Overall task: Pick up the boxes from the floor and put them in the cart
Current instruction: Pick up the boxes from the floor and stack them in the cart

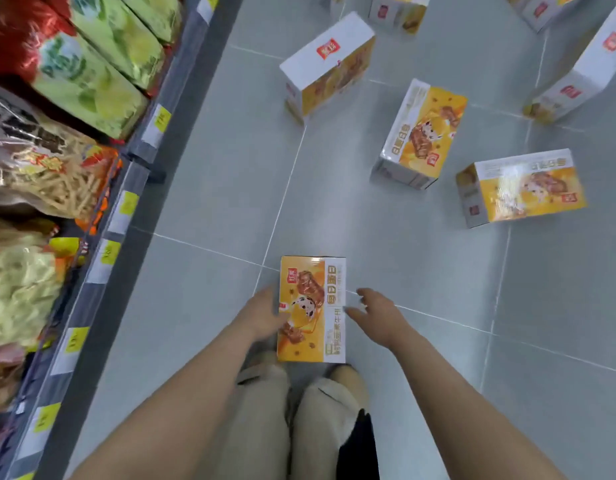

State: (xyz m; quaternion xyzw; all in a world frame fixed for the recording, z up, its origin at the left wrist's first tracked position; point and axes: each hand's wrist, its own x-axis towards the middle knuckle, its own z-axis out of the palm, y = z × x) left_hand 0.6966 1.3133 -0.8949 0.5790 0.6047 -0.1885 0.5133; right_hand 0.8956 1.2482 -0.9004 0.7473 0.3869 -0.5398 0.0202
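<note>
One head-worn wide-angle view looks steeply down at the tiled floor (420,341), shelves (102,258) along its left edge, close above the legs.

The nearest box (311,308) is orange-yellow with brown snack pictures, a black-spotted white cow, a red logo and a white strip of dark lettering. The scattered boxes (420,133) share that orange-yellow print; one standing box (329,64) shows a white side with a red logo. The floor (420,271) is pale grey-blue tile with white grout. The shelf (92,271) is grey with yellow-and-white price tags, holding green, red and orange bags (92,74). The trousers (265,427) are beige.
</note>
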